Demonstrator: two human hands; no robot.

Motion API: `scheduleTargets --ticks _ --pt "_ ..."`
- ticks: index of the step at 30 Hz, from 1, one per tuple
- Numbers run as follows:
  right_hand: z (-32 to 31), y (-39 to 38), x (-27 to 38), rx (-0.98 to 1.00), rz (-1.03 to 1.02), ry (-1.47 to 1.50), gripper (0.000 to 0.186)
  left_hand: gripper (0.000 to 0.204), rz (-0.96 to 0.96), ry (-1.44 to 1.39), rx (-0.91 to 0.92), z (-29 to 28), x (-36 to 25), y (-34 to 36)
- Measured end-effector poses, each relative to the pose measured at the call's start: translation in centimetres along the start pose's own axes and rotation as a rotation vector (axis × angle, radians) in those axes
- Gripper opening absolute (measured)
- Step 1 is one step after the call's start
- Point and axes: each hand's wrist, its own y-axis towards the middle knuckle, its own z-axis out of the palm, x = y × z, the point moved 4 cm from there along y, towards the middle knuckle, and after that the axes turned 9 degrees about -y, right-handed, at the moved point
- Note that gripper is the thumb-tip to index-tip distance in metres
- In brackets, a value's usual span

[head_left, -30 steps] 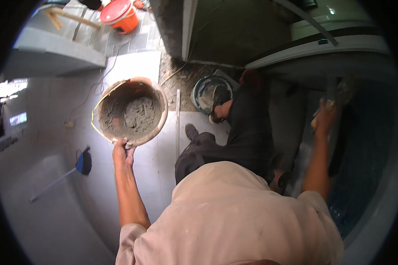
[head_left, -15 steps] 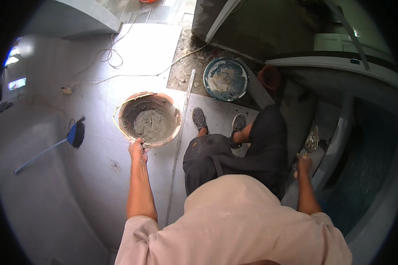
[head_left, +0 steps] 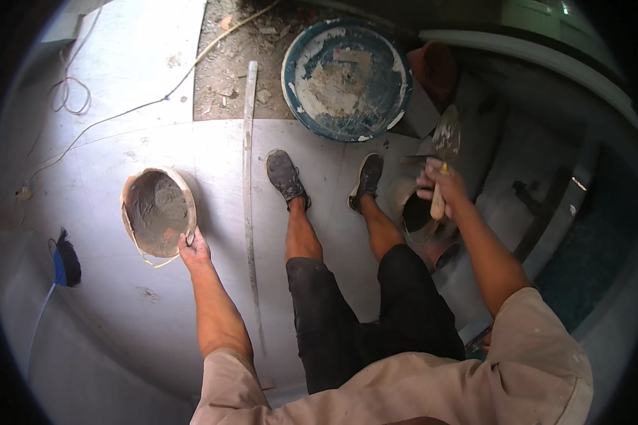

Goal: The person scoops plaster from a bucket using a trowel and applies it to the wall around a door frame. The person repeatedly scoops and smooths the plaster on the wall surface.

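My left hand [head_left: 195,248] grips the near right rim of an orange-brown bucket [head_left: 193,202], which tilts to the left. Grey wet mortar [head_left: 157,212] lies inside it, and a thin pale handle [head_left: 156,263] hangs down along its near side. On the right, my right hand [head_left: 443,185] is closed around the wooden handle of a trowel [head_left: 446,138]. The trowel's mortar-smeared blade points away from me, toward the dark corner. Below that hand stands another bucket-like container [head_left: 412,212] with a dark opening, partly hidden by my arm.
A round teal tub lid or basin [head_left: 347,81], crusted with dried mortar, lies ahead. Beside it are rubble [head_left: 241,85] and a reddish bucket [head_left: 434,71]. A long straight bar [head_left: 248,163] lies on the pale floor. A cable [head_left: 113,117] and a blue broom [head_left: 65,262] are at left.
I stand more upright, with my legs straighter. The bucket in my left hand has moved left and tilts more. My right hand has brought the trowel forward and inward.
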Motion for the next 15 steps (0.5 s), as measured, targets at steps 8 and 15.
scheduleTargets --ticks 8,15 --pt "5.6 11.5 0.6 0.095 -0.199 0.465 0.084 0.097 -0.509 0.756 -0.347 4.3 14.6 -11.3" --pt "8.5 13.4 0.9 0.036 -0.283 0.616 0.041 0.078 -0.369 1.533 0.725 22.2 35.9 -14.6"
